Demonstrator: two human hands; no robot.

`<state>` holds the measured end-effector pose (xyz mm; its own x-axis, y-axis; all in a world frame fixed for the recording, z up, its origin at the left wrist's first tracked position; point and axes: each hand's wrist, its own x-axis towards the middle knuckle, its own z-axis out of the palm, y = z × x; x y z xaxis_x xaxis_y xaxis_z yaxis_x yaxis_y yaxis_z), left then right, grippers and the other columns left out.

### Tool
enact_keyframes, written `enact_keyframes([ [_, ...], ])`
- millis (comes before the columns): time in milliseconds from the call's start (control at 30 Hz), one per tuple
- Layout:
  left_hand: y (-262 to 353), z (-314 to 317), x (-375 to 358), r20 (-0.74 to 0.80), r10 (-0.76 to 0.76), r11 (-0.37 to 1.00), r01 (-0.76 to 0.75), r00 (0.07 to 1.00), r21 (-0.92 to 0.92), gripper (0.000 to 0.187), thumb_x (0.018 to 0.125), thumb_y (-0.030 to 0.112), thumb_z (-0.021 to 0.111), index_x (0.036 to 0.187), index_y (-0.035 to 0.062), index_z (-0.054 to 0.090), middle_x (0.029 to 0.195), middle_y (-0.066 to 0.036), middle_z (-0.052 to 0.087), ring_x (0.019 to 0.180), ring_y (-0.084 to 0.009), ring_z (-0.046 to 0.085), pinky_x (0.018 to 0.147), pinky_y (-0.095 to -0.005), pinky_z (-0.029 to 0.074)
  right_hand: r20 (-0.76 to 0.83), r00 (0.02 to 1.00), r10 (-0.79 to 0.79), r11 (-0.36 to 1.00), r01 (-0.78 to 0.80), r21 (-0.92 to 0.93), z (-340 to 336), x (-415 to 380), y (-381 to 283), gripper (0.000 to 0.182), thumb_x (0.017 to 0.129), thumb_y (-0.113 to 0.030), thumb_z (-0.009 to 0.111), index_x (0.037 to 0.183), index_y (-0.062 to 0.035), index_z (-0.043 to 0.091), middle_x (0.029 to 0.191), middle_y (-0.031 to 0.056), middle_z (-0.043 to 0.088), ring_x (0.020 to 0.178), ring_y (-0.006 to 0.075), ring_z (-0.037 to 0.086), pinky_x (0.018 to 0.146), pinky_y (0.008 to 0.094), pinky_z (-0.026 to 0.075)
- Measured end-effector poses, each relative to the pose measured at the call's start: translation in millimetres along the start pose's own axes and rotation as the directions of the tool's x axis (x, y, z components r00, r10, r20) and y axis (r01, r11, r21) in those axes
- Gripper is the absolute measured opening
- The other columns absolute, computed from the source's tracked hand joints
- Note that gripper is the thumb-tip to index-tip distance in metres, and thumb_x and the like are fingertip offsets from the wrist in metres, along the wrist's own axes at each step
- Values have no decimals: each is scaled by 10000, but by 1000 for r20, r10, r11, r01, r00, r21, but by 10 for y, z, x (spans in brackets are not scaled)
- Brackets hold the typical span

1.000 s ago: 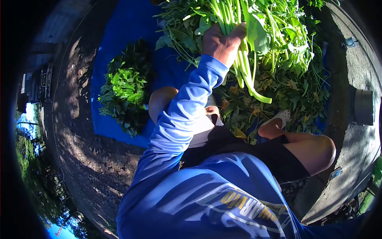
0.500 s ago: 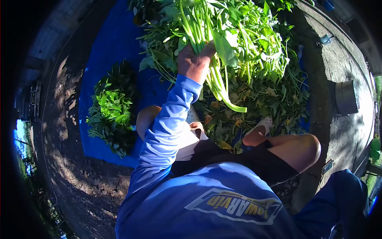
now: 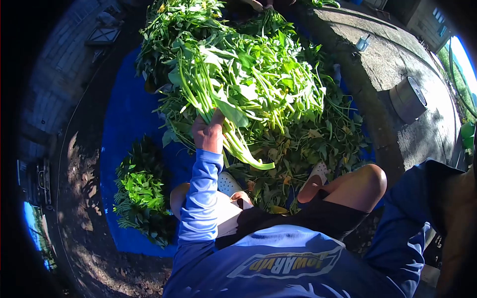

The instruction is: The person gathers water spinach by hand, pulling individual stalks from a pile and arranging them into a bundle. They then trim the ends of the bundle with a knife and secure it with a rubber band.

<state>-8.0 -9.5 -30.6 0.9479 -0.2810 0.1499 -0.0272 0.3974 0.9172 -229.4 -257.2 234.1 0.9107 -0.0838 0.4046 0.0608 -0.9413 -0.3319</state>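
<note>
My left hand is closed around the lower stems of a bunch of leafy greens. The bunch's long pale-green stems point away from me, and one thick cut end bends out to the right below my fist. Behind and beside it lies a large heap of leafy greens, lit by the sun. My right arm in its blue sleeve is bent at the right edge. Some blurred bare skin shows beside that sleeve, but no right-hand fingers can be made out.
A smaller pile of greens lies to the left on the blue tarp. A metal pot and a white cup rest on the concrete ledge. Another person's hand shows at the top. My legs are folded before the heap.
The view has tilted up, so the heap and my left hand appear lower and more to the left. The left hand keeps its hold on the bunch. Another person's hand has come into view.
</note>
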Motion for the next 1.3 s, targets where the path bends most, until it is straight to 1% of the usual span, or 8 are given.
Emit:
enact_keyframes([
  [167,-60,-88,33,53,-4,996,0,999,86,231,942,133,783,1147,33,744,954,14,735,803,-54,634,743,-250,505,-269,961,-70,998,68,-17,-448,-472,-294,342,915,-179,772,1210,-20,701,1139,94,724,973,186,673,846,329,541],
  [600,-38,10,27,63,39,999,-37,997,-30,183,940,181,784,1061,45,762,877,-8,739,721,-60,639,651,-262,486,-568,814,-123,983,180,45,-559,-396,-494,283,900,-145,784,1151,-23,740,1081,70,746,906,154,684,807,306,543],
  [700,64,17,58,45,-52,994,47,998,98,166,935,206,771,963,43,758,798,-8,722,662,-81,633,610,-280,480,-444,892,81,956,56,287,236,-278,-484,269,896,-137,787,1138,-24,749,1068,64,751,891,147,686,798,301,543],
  [800,93,129,24,72,65,998,-66,995,13,165,930,192,771,952,29,761,806,-8,728,664,-88,633,621,-282,483,112,967,231,863,-256,436,1341,-409,-490,316,867,-241,835,1053,1,754,946,94,722,802,163,657,714,332,528],
  [900,181,197,-24,102,18,996,-27,995,89,215,931,212,789,1023,20,761,833,-14,739,676,-81,633,644,-275,493,107,951,291,839,-307,450,2247,-472,-480,416,870,-356,820,1063,6,753,916,145,707,797,273,687,716,373,538],
  [1033,363,214,-74,-73,-151,951,165,986,262,314,921,303,829,1030,19,754,863,-31,743,738,-92,656,702,-271,514,-111,939,325,620,-123,775,2518,-676,-520,162,914,-5,731,1072,-42,736,936,109,737,885,271,707,805,366,546],
  [1200,94,-94,158,-148,80,985,-55,986,163,346,902,261,850,1089,-12,749,1027,-51,764,892,-114,683,844,-280,532,-220,975,35,640,147,754,2311,-1169,-556,280,853,126,699,1087,-29,689,1117,139,711,1038,277,716,923,350,549],
  [1300,322,-203,218,-222,120,985,-88,968,152,334,921,278,828,1102,8,754,1014,-30,752,852,-110,661,797,-278,526,-134,963,232,586,-29,810,2378,-1590,-559,322,845,176,649,1098,-20,682,1106,147,704,1018,243,719,874,311,546],
])
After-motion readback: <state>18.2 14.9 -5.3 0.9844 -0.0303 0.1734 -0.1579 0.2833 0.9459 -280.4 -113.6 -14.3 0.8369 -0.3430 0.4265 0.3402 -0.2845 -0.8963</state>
